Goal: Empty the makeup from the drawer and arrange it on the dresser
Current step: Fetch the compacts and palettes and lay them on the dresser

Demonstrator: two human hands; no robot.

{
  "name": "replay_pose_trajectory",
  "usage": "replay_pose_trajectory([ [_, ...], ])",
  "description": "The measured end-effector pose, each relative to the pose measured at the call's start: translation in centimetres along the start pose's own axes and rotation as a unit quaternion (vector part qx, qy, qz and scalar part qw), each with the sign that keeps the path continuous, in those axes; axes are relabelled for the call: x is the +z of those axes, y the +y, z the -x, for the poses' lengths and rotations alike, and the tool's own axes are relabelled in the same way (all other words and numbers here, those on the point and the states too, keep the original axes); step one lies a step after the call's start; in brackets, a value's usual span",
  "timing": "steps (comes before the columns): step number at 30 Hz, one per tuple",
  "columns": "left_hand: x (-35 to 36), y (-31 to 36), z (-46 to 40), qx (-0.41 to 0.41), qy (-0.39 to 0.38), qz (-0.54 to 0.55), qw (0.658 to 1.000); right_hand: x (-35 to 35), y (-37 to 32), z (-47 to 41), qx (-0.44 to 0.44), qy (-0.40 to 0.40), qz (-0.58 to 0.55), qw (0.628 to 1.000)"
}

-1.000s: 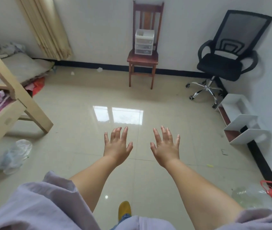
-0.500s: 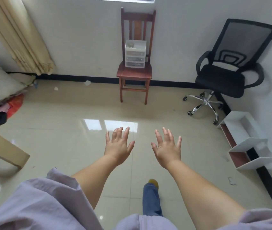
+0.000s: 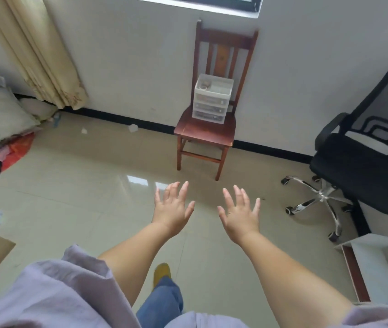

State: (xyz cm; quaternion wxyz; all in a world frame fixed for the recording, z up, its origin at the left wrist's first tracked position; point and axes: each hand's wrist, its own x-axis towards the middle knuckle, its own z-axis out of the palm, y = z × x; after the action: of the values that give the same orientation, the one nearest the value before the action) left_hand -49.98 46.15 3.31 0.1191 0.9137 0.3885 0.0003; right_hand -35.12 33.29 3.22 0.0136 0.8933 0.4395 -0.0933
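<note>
Left hand [image 3: 173,209], right hand [image 3: 240,215]: both hovering over tiled floor [image 3: 93,197], fingers spread, holding nothing. 3-drawer plastic organizer [image 3: 212,99] sitting on wooden chair [image 3: 206,131] ahead. Office chair [image 3: 363,162] standing right; curtain [image 3: 34,50] hanging left.

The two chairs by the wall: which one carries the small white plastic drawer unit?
The brown wooden chair carries the white plastic drawer unit on its seat. The black mesh office chair on wheels holds nothing visible.

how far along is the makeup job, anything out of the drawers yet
Nothing looks done: the white drawer unit sits on the wooden chair with all three drawers closed. In hand: nothing; the left hand and right hand are empty, fingers spread, short of the chair. Left: opening, emptying, arranging.
</note>
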Motion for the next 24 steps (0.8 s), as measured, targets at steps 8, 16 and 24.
replay_pose_trajectory([
  [8,-2.8,-5.4,-22.7,-0.019,-0.001,-0.012,1.0,-3.5,-1.2,-22.8,0.026,0.004,-0.006,1.0],
  [16,-7.1,-6.9,-41.7,0.034,-0.002,-0.025,0.999,-7.5,-2.2,-39.8,0.045,0.003,-0.02,0.999],
  [24,-5.0,-7.8,-58.7,0.012,-0.01,-0.045,0.999,-8.0,1.0,-57.9,0.033,-0.002,-0.011,0.999],
])
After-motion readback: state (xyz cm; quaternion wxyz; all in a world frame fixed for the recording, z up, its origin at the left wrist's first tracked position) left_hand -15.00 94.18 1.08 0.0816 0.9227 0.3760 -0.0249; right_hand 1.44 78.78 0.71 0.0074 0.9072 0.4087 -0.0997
